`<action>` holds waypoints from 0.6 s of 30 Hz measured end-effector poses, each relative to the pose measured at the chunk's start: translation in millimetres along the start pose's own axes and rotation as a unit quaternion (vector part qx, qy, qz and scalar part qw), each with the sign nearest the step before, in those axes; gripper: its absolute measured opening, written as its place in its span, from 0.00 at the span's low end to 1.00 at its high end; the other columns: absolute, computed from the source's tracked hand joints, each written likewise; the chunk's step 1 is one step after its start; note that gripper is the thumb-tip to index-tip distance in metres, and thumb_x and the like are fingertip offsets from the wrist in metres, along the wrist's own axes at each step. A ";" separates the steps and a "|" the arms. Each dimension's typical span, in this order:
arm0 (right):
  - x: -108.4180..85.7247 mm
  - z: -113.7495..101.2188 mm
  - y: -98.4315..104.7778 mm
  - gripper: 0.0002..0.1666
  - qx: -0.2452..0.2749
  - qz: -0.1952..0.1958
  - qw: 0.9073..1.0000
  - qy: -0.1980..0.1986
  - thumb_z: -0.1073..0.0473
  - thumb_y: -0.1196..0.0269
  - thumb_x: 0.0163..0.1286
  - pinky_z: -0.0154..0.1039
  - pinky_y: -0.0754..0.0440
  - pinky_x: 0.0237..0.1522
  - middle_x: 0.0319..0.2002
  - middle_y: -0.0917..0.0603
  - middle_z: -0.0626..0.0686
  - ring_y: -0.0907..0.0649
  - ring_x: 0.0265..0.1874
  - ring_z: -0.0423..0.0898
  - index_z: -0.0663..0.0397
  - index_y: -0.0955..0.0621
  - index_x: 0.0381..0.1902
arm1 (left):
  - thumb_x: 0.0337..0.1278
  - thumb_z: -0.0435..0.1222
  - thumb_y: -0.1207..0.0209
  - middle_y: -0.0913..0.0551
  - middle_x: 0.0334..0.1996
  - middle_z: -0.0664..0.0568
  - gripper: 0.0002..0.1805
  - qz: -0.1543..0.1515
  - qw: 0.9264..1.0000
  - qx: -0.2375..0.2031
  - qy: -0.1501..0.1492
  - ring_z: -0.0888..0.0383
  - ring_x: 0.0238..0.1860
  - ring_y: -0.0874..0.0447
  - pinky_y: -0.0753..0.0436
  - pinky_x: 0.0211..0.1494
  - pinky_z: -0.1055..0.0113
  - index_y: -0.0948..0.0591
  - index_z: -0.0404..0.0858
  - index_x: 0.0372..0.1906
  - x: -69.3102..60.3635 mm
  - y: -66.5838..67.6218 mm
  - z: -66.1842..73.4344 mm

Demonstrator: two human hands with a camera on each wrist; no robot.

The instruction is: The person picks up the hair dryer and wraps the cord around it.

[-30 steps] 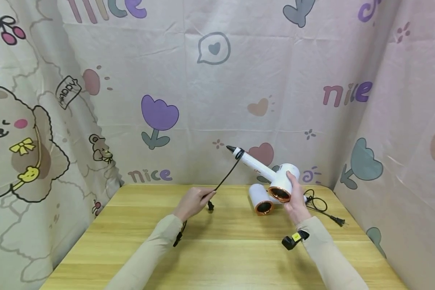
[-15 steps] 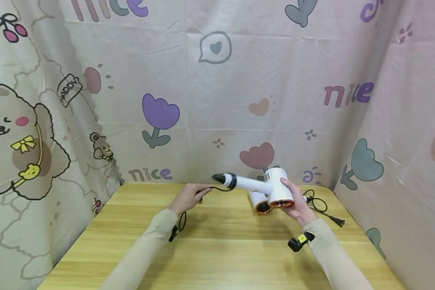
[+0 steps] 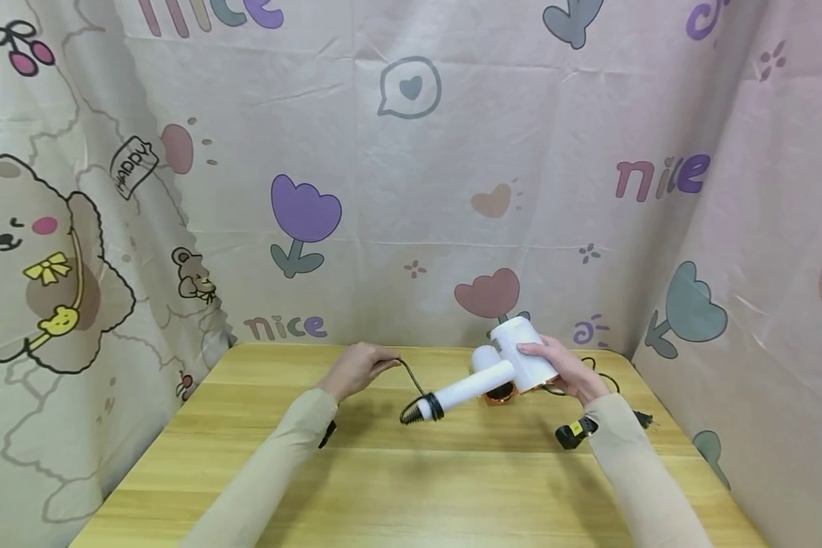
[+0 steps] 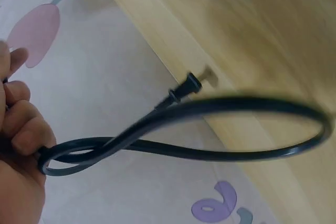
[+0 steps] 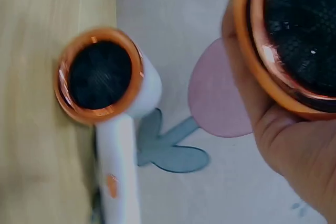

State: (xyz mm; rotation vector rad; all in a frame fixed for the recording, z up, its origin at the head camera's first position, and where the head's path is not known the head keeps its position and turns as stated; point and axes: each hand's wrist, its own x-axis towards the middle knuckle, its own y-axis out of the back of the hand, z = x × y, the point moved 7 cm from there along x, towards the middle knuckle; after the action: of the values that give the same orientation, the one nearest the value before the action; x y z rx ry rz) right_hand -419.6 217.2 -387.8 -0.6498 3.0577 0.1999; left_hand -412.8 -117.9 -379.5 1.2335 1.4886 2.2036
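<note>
A white hair dryer (image 3: pixel 524 358) with a copper-coloured rim is held above the table by its barrel in my right hand (image 3: pixel 567 368). Its handle slants down to the left, and black cord is wound round the handle's end. My left hand (image 3: pixel 358 370) grips the black cord (image 3: pixel 412 374) a short way off. In the left wrist view a loop of the cord (image 4: pixel 231 156) hangs from the fist, with the plug (image 4: pixel 187 86) at its free end. Close up in the right wrist view, the held dryer's mesh intake (image 5: pixel 307 30) faces the camera.
A second white hair dryer (image 5: pixel 116 153) with a copper ring lies on the wooden table (image 3: pixel 383 487) behind the held one. Its black cord and plug (image 3: pixel 642 418) lie to the right. A printed curtain (image 3: pixel 411 190) surrounds the table at back and sides.
The held dryer's handle has swung from pointing up-left to pointing down-left, and its barrel has turned. My left hand has moved slightly left, and the cord between has gone from taut to slack.
</note>
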 end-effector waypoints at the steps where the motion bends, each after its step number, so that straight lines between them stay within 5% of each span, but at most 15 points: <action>1: 1.1 -4.0 -0.8 0.35 -0.027 -0.003 1.000 0.007 0.50 0.45 0.71 0.43 0.13 0.34 0.38 0.17 0.51 0.15 0.34 0.46 0.68 0.40 0.66 | 0.66 0.42 0.42 0.10 0.36 0.55 0.09 0.001 1.000 0.002 -0.007 0.61 0.35 0.12 0.14 0.40 0.66 0.12 0.46 0.39 1.4 -0.3 0.2; 5: 6.5 -21.1 -4.3 0.35 -0.120 0.014 0.992 0.036 0.51 0.37 0.67 0.47 0.13 0.34 0.41 0.19 0.57 0.15 0.34 0.50 0.62 0.34 0.65 | 0.63 0.41 0.39 0.11 0.31 0.57 0.07 0.014 0.999 0.028 -0.009 0.62 0.29 0.14 0.15 0.34 0.67 0.12 0.46 0.36 3.0 4.5 -0.9; 9: 9.2 -36.8 -10.4 0.38 -0.206 0.063 0.975 0.061 0.47 0.31 0.61 0.47 0.14 0.34 0.47 0.20 0.62 0.16 0.37 0.53 0.52 0.31 0.65 | 0.62 0.42 0.37 0.11 0.29 0.58 0.06 0.025 0.998 0.062 0.000 0.61 0.28 0.14 0.16 0.32 0.65 0.11 0.47 0.37 5.5 8.8 0.9; 14: 9.4 -48.2 -15.7 0.50 -0.306 0.159 0.933 0.104 0.42 0.28 0.57 0.42 0.16 0.37 0.51 0.19 0.62 0.17 0.42 0.54 0.46 0.37 0.72 | 0.63 0.40 0.38 0.12 0.29 0.57 0.06 0.033 0.996 0.080 -0.005 0.60 0.28 0.14 0.15 0.32 0.63 0.11 0.45 0.38 11.4 9.1 9.5; 18: 8.0 -49.2 -16.8 0.51 -0.323 0.237 0.906 0.135 0.42 0.27 0.55 0.41 0.18 0.36 0.46 0.18 0.59 0.17 0.40 0.54 0.44 0.38 0.72 | 0.62 0.38 0.36 0.11 0.28 0.56 0.05 0.047 0.996 0.072 -0.001 0.61 0.26 0.14 0.16 0.31 0.64 0.11 0.43 0.37 12.9 10.1 14.3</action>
State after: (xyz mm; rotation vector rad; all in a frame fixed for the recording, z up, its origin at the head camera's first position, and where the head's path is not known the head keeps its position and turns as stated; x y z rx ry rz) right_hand -419.2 192.6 -341.4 0.1222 3.3297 1.2637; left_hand -407.7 -105.6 -362.3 1.3769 1.6447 2.1851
